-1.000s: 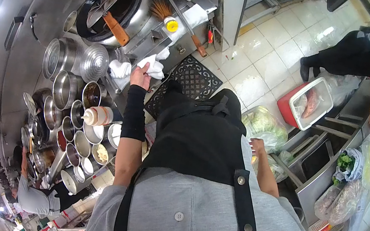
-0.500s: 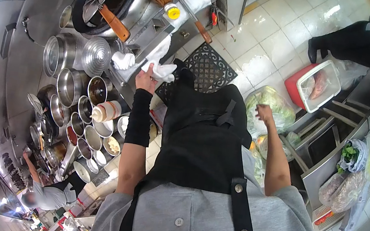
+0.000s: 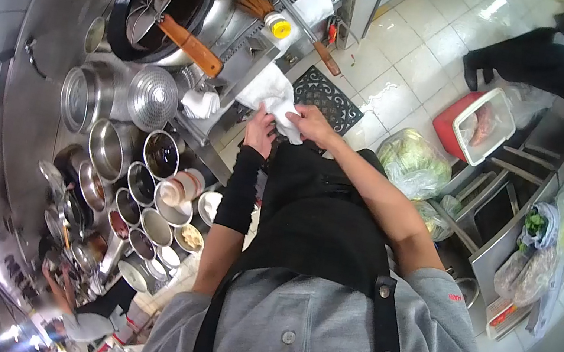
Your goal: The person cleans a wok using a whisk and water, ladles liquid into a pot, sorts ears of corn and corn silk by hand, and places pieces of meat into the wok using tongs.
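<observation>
A white cloth (image 3: 271, 90) is clamped in the fingers of the right hand (image 3: 318, 127); whether the left hand's (image 3: 259, 133) fingers, beside it, are closed cannot be told.

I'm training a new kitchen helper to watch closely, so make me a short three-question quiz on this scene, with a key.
1. Multiple choice: what is the right hand gripping?
A) A ladle
B) A white cloth
C) A plastic bag

2. True or false: the red-and-white cooler stands open at the top, with something visible inside.

3. Short answer: what colour is the lid of the small container beside the brush?

Key: 1. B; 2. True; 3. Yellow.
</observation>
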The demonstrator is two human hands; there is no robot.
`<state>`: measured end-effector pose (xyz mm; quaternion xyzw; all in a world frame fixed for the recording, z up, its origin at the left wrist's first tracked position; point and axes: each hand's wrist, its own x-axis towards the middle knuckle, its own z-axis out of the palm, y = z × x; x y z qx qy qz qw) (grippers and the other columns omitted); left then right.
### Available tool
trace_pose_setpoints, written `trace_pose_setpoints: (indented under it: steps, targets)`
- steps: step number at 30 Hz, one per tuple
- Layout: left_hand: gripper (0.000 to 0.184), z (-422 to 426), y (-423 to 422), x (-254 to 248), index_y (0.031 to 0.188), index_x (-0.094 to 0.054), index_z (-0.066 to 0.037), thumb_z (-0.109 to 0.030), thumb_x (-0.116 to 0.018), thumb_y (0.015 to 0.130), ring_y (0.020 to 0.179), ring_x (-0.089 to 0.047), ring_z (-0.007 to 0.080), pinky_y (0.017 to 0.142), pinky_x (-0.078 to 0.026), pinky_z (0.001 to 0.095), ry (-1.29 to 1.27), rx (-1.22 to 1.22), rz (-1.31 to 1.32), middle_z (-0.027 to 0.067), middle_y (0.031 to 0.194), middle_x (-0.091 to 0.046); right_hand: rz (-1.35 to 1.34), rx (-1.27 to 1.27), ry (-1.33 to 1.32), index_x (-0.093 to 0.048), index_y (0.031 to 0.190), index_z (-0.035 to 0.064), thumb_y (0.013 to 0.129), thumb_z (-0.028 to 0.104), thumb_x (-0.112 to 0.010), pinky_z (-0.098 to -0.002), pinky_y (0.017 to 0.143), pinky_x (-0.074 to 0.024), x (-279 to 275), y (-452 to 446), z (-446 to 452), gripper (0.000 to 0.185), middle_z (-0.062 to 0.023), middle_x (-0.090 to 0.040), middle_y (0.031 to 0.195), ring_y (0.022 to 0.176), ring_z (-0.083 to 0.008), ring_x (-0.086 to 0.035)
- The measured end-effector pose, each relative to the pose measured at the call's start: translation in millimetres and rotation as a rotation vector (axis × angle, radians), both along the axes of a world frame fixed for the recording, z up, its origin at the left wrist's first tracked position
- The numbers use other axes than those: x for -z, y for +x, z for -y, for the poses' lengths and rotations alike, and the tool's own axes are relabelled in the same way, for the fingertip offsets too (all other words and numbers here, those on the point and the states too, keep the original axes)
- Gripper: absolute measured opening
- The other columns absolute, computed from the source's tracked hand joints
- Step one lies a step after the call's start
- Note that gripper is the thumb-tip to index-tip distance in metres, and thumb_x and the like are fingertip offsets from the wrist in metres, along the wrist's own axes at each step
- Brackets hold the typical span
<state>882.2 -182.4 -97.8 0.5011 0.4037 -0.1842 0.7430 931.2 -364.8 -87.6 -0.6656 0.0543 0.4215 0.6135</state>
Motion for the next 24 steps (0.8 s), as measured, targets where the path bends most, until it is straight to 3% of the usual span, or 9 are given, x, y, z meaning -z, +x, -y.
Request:
trace_pose_setpoints:
  steps: [3, 6, 7, 10, 14, 17, 19, 20, 24]
  targets:
    - [0.086, -11, 1, 27, 0.155, -0.038, -0.010, -0.072, -0.042, 0.095, 0.155, -0.010, 0.0375, 0.120, -0.007, 0.0585, -0.086, -0.373, -0.299, 0.0155, 0.168, -0.020, 0.375, 0.216, -0.143, -0.071, 0.113, 0.0013, 0.096, 0.014, -0.061, -0.0414, 0.075, -0.0554, 22, -24, -39, 0.023, -0.0186, -0.073, 0.091, 0.081, -0.0284, -0.072]
    - [0.078, -4, 20, 8, 0.150, -0.042, -0.012, -0.069, -0.037, 0.098, 0.127, -0.047, 0.0410, 0.112, -0.029, 0.0639, -0.332, -0.266, -0.132, 0.0149, 0.146, -0.041, 0.666, -0.082, -0.085, -0.060, 0.133, 0.0081, 0.093, 0.006, -0.055, -0.0488, 0.087, -0.0540, 4, -57, -55, 0.041, -0.0246, -0.070, 0.106, 0.096, -0.0485, -0.067]
    - [0.077, -4, 15, 13, 0.147, -0.043, -0.009, -0.068, -0.035, 0.099, 0.117, -0.057, 0.0405, 0.109, -0.035, 0.0635, -0.408, -0.233, -0.037, 0.0147, 0.136, -0.050, 0.655, -0.237, -0.238, -0.052, 0.142, 0.0134, 0.093, 0.007, -0.055, -0.0598, 0.098, -0.0483, -1, -58, -48, 0.049, -0.0231, -0.065, 0.127, 0.113, -0.0427, -0.065]
    - [0.082, -22, 6, 44, 0.153, -0.033, -0.006, -0.067, -0.039, 0.098, 0.132, -0.045, 0.0437, 0.114, -0.028, 0.0630, -0.874, -0.205, -0.020, 0.0166, 0.149, -0.041, 0.754, -0.567, -0.531, -0.058, 0.137, 0.0141, 0.092, 0.013, -0.056, -0.0826, 0.098, -0.0323, 8, -30, -23, 0.045, -0.0115, -0.037, 0.162, 0.144, -0.0335, -0.042]
    - [0.081, -10, 62, -14, 0.154, -0.037, -0.005, -0.057, -0.057, 0.096, 0.150, -0.026, 0.0349, 0.120, -0.020, 0.0583, -0.329, -0.050, -0.588, 0.0181, 0.159, -0.038, 0.567, -0.490, -1.002, -0.059, 0.137, 0.0113, 0.092, 0.017, -0.057, -0.0796, 0.099, -0.0333, 43, -17, 23, 0.046, -0.0103, -0.046, 0.155, 0.142, -0.0363, -0.044]
    - [0.086, -23, 83, -3, 0.155, -0.035, -0.003, -0.054, -0.063, 0.093, 0.150, -0.025, 0.0348, 0.118, -0.023, 0.0550, -0.063, 0.597, -0.189, 0.0154, 0.161, -0.037, 0.271, -0.025, -0.686, -0.061, 0.138, 0.0110, 0.087, 0.015, -0.058, -0.0755, 0.099, -0.0391, 35, -19, 88, 0.051, -0.0128, -0.055, 0.145, 0.129, -0.0375, -0.057]
    - [0.069, -11, 104, -29, 0.150, -0.045, -0.004, -0.043, -0.066, 0.096, 0.140, -0.042, 0.0260, 0.113, -0.032, 0.0462, -0.064, 0.711, -0.114, 0.0100, 0.153, -0.048, 0.364, 0.178, -0.764, -0.061, 0.138, 0.0144, 0.085, 0.014, -0.058, -0.0749, 0.105, -0.0377, 99, -47, 134, 0.053, -0.0137, -0.052, 0.150, 0.131, -0.0368, -0.056]
    - [0.064, 3, 114, -52, 0.148, -0.048, -0.004, -0.040, -0.065, 0.098, 0.136, -0.046, 0.0243, 0.111, -0.035, 0.0432, -0.053, 0.763, -0.092, 0.0092, 0.150, -0.051, 0.282, 0.198, -0.883, -0.066, 0.131, 0.0104, 0.090, 0.013, -0.054, -0.0500, 0.102, -0.0501, 49, -55, 153, 0.043, -0.0157, -0.063, 0.136, 0.119, -0.0401, -0.062]
    - [0.055, 60, 148, -86, 0.147, -0.052, -0.005, -0.034, -0.062, 0.102, 0.124, -0.057, 0.0189, 0.104, -0.044, 0.0373, 0.047, 1.089, 0.015, 0.0040, 0.141, -0.060, -0.076, 0.479, -0.790, -0.068, 0.127, 0.0068, 0.086, 0.013, -0.058, -0.0469, 0.103, -0.0500, 132, -140, 243, 0.043, -0.0242, -0.067, 0.125, 0.120, -0.0392, -0.063]
